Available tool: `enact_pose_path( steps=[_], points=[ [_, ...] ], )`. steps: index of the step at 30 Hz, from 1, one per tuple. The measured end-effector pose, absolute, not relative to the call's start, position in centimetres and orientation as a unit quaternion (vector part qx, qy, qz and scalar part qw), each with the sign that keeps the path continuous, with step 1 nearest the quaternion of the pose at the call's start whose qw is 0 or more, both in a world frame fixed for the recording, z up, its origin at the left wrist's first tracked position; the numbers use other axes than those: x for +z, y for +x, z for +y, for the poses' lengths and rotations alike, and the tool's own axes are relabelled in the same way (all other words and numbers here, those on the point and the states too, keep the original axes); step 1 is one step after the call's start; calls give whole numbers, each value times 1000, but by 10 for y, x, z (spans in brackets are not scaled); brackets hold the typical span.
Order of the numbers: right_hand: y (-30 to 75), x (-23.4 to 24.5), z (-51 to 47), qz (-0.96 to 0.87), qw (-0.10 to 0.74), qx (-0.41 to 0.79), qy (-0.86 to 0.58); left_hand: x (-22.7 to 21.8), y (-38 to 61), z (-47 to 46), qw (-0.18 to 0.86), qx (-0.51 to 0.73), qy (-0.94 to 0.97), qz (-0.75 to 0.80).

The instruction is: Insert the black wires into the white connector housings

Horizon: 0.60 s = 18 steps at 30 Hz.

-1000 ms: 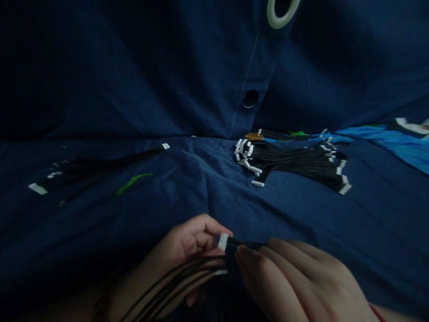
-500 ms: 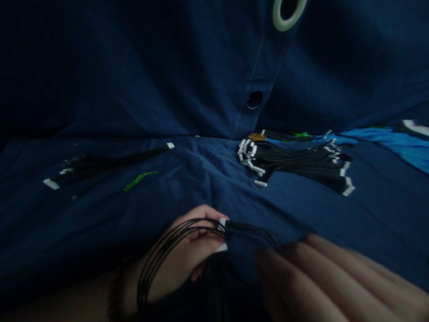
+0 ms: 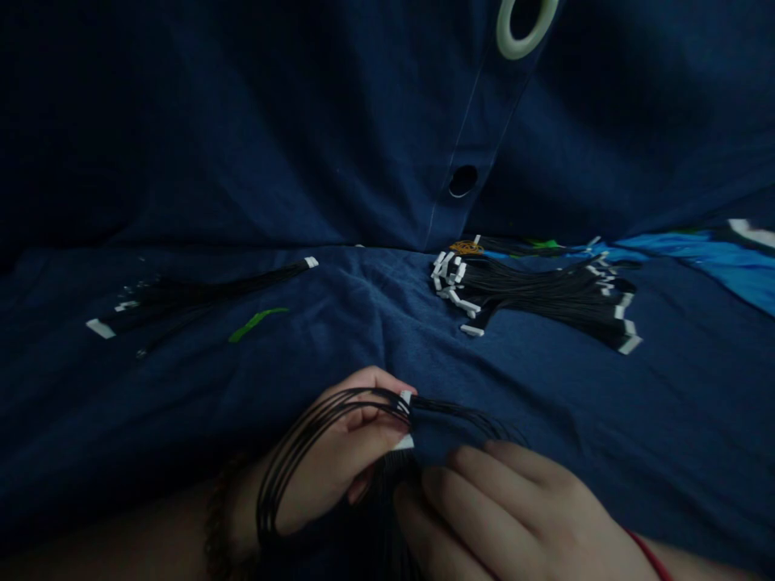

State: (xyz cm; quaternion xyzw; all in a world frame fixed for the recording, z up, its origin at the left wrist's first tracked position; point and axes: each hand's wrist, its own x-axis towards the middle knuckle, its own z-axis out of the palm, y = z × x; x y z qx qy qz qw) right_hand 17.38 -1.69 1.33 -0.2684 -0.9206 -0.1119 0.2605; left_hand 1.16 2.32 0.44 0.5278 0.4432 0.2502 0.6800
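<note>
My left hand (image 3: 339, 452) is closed around a looped bundle of thin black wires (image 3: 303, 444) that ends in small white connectors (image 3: 404, 399). A second white connector (image 3: 403, 443) sticks out under its fingers. My right hand (image 3: 514, 516) lies just to the right and lower, fingers curled over the dark wire ends near the connectors. What its fingertips pinch is hidden. Both hands rest low over the dark blue cloth (image 3: 375, 323).
A large pile of black wire harnesses with white connectors (image 3: 533, 294) lies at the right rear. A thinner bundle (image 3: 199, 294) and a green strip (image 3: 257, 321) lie at the left. Blue fabric with an eyelet ring (image 3: 524, 24) hangs behind; light blue material (image 3: 708, 258) sits far right.
The wire bundle has swung into a loop over my left wrist. My right hand drew away to the right, then came back in close to the connectors.
</note>
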Motion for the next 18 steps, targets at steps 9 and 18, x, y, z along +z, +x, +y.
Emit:
enact_pose_path(
  steps=[9,18],
  points=[
    [178,9,-4,-944,273,-4,-188,-7,9,22,699,240,536,409],
    [180,-2,-19,-979,145,-3,-142,-11,12,19,753,234,473,393]
  ],
)
